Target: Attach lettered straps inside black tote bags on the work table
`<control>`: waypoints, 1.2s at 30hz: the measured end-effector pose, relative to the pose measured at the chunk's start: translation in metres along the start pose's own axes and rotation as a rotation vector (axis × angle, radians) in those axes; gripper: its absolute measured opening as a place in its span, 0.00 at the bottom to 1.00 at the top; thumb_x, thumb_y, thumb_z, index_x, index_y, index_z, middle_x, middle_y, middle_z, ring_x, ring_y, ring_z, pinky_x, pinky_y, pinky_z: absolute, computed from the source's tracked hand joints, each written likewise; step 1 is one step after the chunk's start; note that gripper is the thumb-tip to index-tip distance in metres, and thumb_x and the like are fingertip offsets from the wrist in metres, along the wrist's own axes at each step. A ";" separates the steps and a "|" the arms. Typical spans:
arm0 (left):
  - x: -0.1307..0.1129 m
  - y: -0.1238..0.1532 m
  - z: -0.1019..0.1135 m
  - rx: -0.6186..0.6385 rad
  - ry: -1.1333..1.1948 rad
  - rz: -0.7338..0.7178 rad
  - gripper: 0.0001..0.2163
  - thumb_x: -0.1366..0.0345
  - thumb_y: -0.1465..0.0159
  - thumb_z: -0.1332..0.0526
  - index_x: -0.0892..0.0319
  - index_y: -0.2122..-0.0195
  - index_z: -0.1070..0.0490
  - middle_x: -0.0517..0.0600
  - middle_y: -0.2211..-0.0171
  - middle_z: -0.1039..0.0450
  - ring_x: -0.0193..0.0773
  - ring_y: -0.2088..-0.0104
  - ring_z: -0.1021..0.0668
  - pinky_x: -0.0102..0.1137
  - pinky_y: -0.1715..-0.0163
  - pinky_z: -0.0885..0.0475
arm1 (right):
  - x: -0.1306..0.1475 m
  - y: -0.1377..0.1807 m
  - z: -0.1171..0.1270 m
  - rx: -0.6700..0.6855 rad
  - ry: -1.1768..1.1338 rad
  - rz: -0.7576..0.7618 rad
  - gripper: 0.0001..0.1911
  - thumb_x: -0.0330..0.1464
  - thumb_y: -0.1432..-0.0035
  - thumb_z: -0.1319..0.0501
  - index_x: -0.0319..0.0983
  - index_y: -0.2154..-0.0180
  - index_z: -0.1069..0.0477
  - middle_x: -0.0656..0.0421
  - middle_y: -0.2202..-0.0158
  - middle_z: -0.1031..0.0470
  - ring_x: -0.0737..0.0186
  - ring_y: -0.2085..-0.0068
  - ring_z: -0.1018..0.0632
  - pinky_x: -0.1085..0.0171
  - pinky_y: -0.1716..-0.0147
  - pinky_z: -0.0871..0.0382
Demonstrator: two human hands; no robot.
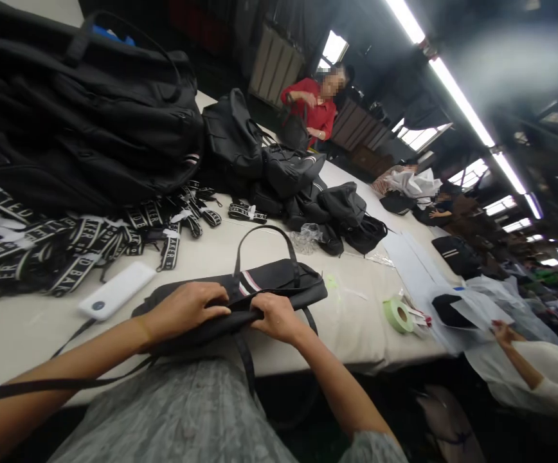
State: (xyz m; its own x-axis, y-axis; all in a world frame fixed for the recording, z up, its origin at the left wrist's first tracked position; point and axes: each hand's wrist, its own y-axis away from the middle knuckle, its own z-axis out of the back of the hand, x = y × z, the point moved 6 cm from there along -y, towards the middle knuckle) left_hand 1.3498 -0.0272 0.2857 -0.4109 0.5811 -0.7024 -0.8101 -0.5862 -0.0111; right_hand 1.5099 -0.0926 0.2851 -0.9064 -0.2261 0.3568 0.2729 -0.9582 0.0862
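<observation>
A soft black bag with a white, red and dark striped band (274, 276) lay on its side at the lower centre of the frame, near the front edge of the pale, cloth-covered tabletop (351, 334), its thin black loop handle (260, 228) standing up; the left hand (195, 312) had a narrow grip on its near edge, fabric between thumb and fingers, while the right hand (276, 316) was curled tightly on the same edge, though the fingertips were hidden in the folds. The limp material could have slipped from either grip if the hands had pulled unevenly, and the long black strap (28, 388), running to the left edge of the frame by the left forearm, could have snagged and dragged the bag askew. A sweep of that arm might also have knocked the white rounded rectangular device (117, 290) just beside the bag. The surface was crowded: black straps with white lettering (86, 238) at the left, a large pile of black bags (90, 122) at the upper left, crumpled clear plastic (308, 238) near the centre and a pale green tape roll (398, 316) at the right. Beyond, a person in a red top (324, 119) stood across the tabletop, another person's hand (503, 334) held translucent sheeting at the lower right, and bright strip lights (462, 96) crossed the dim room at the upper right
</observation>
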 end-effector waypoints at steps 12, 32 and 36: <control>0.007 0.048 0.021 0.005 0.027 -0.196 0.10 0.60 0.33 0.44 0.55 0.55 0.27 0.52 0.59 0.29 0.41 0.57 0.27 0.31 0.57 0.34 | 0.019 -0.006 0.007 -0.078 -0.100 0.070 0.26 0.20 0.49 0.43 0.51 0.54 0.23 0.63 0.67 0.28 0.66 0.65 0.27 0.69 0.64 0.35; 0.002 0.085 -0.015 0.247 0.133 0.198 0.04 0.63 0.37 0.50 0.54 0.66 0.39 0.47 0.70 0.30 0.42 0.67 0.26 0.33 0.68 0.38 | 0.072 0.039 -0.008 -0.021 -0.302 0.000 0.15 0.20 0.53 0.43 0.43 0.64 0.30 0.63 0.63 0.25 0.64 0.62 0.25 0.68 0.61 0.33; 0.005 0.082 -0.006 0.198 0.115 0.278 0.10 0.60 0.39 0.46 0.54 0.58 0.34 0.47 0.69 0.28 0.43 0.65 0.25 0.32 0.67 0.37 | 0.078 0.039 -0.011 -0.100 -0.299 0.102 0.19 0.19 0.52 0.45 0.42 0.60 0.30 0.62 0.52 0.24 0.62 0.55 0.24 0.65 0.52 0.33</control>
State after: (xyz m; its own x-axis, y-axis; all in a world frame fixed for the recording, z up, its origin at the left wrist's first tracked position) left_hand 1.2837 -0.0759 0.2767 -0.5862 0.3414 -0.7347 -0.7442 -0.5854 0.3217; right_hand 1.4466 -0.1497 0.3059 -0.7371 -0.2748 0.6174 0.3115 -0.9489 -0.0504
